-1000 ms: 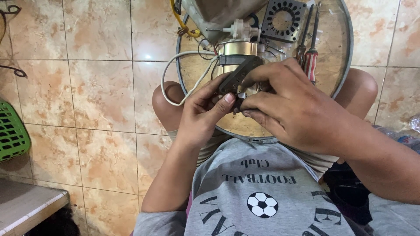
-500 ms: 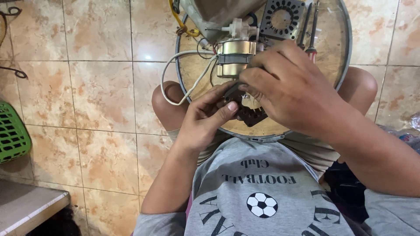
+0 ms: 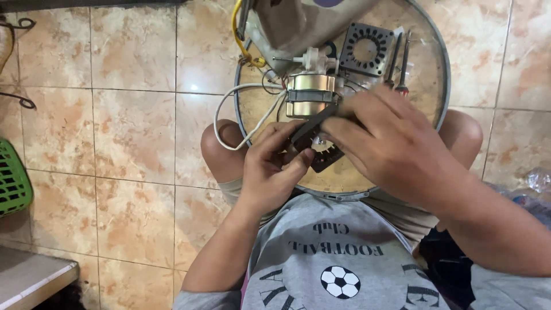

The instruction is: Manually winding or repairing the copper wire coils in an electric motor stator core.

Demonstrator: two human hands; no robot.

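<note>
Head view, looking down onto the lap. A round metal tray (image 3: 437, 69) rests across the person's knees, over a tiled floor (image 3: 126, 132).

Left hand (image 3: 270, 166): fingers curled, thumb pressed against a dark flat motor part (image 3: 313, 129), gripping its lower end. Right hand (image 3: 390, 143): closed over the upper end of the same part, fingers bent down; fingertips hidden, so the exact grip cannot be told. The part lies tilted over the tray, its upper end touching or just below the small electric motor (image 3: 310, 95) with the brass-coloured band; which, I cannot tell.

Change against the frames a second and half a second ago: the right hand has shifted up and to the right toward the motor, and the dark part now sits closer to the motor body. Left hand holds roughly the same spot.

Also on the tray: a square black vented cover (image 3: 367, 50) at the far side, two screwdrivers (image 3: 400, 63) just beside it, a white cable (image 3: 241, 115) looping off the tray's left rim. Green basket (image 3: 12, 178) at the left edge, well apart.
</note>
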